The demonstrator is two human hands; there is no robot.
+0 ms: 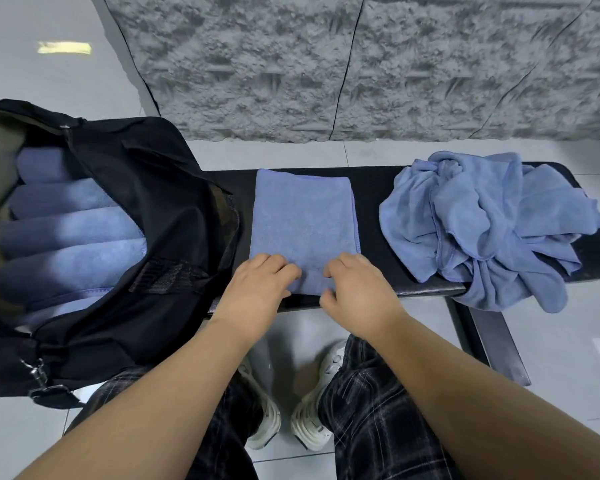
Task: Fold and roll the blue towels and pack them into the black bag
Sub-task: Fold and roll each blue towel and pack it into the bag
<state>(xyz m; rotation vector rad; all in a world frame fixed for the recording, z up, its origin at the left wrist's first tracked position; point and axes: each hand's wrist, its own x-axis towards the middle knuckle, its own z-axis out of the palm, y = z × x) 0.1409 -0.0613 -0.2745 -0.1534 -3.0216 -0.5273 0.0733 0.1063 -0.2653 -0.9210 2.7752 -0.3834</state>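
While the folded towel [303, 216] lies flat across the black bench [430, 289], long axis running away from you, you've got both hands on its near short edge, prob. because that's where the roll has to start. Your left hand [257, 289] sits at the near-left corner, fingers curled down onto the cloth; your right hand [357, 289] is at the near-right corner, fingers curled likewise, thumb tucked at the hem. Looks like a pinch on the edge w/ both, though the fingertips are partly hidden so how much cloth is caught can't be told. Hands spaced apart = even pressure, so the roll should go straight, not cone-shaped.

The black bag [146, 188] sits to your left, touching the bench end, mouth gaping toward you, handy for dropping a finished roll in w/o reaching far. The rolled towels [66, 230] inside lie side by side, parallel, which packs them tight.

The loose towel heap [482, 230] is on the right end of the bench, well apart from the work spot, one corner hanging over the front edge. Keeps the middle free for folding.

Count:
- folded towel on bench: 1
- rolls in bag: approx. 5 visible, maybe a 6th at the bottom, hard to tell
- heap: several towels, no. can't be told, too tangled
- bags: 1
- hands on towel: 2
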